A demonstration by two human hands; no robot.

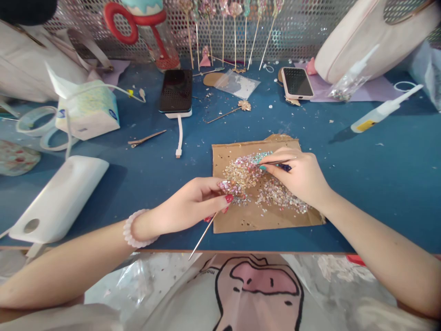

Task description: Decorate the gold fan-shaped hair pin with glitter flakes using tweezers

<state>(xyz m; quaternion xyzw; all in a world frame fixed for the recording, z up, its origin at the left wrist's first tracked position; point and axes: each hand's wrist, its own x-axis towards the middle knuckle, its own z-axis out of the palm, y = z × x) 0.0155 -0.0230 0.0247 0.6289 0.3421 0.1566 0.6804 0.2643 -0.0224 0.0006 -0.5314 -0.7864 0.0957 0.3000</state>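
My left hand [188, 204], red-nailed and with a pale beaded bracelet at the wrist, pinches a hair stick [202, 236]. The thin metal shaft slants down toward the table's near edge; a head covered in pink and iridescent stones [231, 186] shows at the fingertips. In my right hand [305, 177] is a pair of slim metal tweezers [280, 161], gripped with the tips pointing left over the stones. Loose shiny rhinestones [282, 195] lie in heaps on a piece of brown cardboard [255, 224] under both hands. My fingers partly hide the decorated head.
Behind the cardboard lie a finished-looking hair stick [225, 114], a plastic bag [237, 85] and two phones [176, 91]. A glue bottle [375, 117] is at right. To the left are a hair clip [146, 139], tissue pack [87, 112] and white device [60, 200]. Decorated sticks [234, 43] stand at the back.
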